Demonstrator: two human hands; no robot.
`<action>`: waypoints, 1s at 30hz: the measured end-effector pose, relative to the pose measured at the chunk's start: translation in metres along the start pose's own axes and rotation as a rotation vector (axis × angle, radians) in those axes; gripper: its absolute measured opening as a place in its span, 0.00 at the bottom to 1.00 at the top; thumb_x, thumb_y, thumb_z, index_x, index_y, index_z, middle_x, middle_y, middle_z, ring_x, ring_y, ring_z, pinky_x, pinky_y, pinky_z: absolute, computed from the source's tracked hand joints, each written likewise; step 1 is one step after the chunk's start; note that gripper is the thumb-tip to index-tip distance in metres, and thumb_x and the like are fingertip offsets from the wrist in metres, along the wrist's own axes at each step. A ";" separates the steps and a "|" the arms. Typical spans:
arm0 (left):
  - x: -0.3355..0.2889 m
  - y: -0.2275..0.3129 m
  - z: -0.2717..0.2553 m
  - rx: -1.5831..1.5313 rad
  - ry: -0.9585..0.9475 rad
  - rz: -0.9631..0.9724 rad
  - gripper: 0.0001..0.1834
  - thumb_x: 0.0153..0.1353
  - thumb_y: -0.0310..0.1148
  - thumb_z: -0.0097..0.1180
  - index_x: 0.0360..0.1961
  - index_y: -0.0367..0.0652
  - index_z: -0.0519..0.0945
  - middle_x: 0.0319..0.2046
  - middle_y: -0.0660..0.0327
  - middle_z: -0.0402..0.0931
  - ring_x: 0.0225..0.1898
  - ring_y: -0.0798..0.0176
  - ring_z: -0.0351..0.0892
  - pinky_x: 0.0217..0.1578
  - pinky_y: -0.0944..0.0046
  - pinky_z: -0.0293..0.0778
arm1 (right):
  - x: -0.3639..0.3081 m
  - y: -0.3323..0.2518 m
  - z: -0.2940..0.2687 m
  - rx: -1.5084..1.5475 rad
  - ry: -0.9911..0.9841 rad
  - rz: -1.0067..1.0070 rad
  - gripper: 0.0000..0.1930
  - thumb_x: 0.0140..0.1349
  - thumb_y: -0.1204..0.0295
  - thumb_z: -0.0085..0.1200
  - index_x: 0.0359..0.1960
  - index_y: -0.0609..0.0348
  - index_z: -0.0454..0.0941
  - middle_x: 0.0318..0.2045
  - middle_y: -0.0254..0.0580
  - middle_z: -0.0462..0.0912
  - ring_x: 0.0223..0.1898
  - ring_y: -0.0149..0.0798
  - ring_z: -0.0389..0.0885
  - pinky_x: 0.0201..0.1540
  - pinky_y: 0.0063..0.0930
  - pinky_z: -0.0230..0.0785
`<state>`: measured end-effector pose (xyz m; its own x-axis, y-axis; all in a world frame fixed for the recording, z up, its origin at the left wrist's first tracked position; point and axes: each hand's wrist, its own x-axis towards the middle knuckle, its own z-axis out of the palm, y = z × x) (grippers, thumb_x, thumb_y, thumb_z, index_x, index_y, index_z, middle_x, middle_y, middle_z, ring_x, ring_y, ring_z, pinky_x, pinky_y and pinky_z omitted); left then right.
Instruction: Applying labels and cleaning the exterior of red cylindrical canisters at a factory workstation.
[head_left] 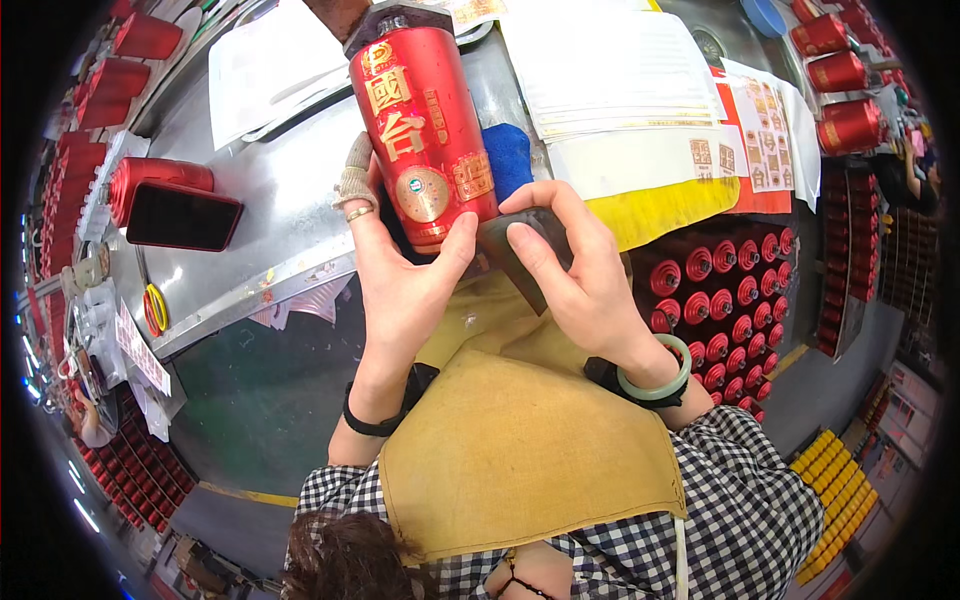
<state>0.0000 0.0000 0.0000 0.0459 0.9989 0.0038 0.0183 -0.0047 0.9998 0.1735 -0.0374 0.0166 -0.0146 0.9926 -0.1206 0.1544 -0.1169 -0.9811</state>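
Observation:
A red bottle (428,140) with gold decoration lies with its base toward me and its narrow end against a dark metal fixture (375,22). My left hand (400,290) is closed round the bottle's lower left side, the thumb on its front near the base. A knitted cover sits on one of its fingers. My right hand (592,280) pinches a dark, flat, smooth-edged pad (522,262) between thumb and fingers. The pad's upper edge is at the bottle's lower right side; whether it presses on it I cannot tell. Behind the bottle shows a blue cloth (508,160).
On the metal table (290,215) to the left are a phone (183,217), another red bottle (150,180) and yellow-handled scissors (155,308). Sheets of paper-backed gold decals (640,110) lie on a yellow cloth (660,212) at right. Racked red bottles (722,305) stand below.

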 end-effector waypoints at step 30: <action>-0.018 -0.027 -0.015 0.902 0.075 0.800 0.25 0.48 0.24 0.80 0.49 0.53 0.91 0.63 0.54 0.76 0.63 0.43 0.75 0.60 0.47 0.75 | 0.017 0.009 -0.014 -0.070 0.138 -0.088 0.10 0.72 0.75 0.55 0.51 0.65 0.78 0.44 0.47 0.83 0.46 0.43 0.82 0.53 0.33 0.72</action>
<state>-0.0167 -0.0173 -0.0265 0.3058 0.6985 0.6469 0.7031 -0.6238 0.3413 0.1880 -0.0214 0.0083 0.1040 0.9945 -0.0077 0.2268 -0.0312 -0.9734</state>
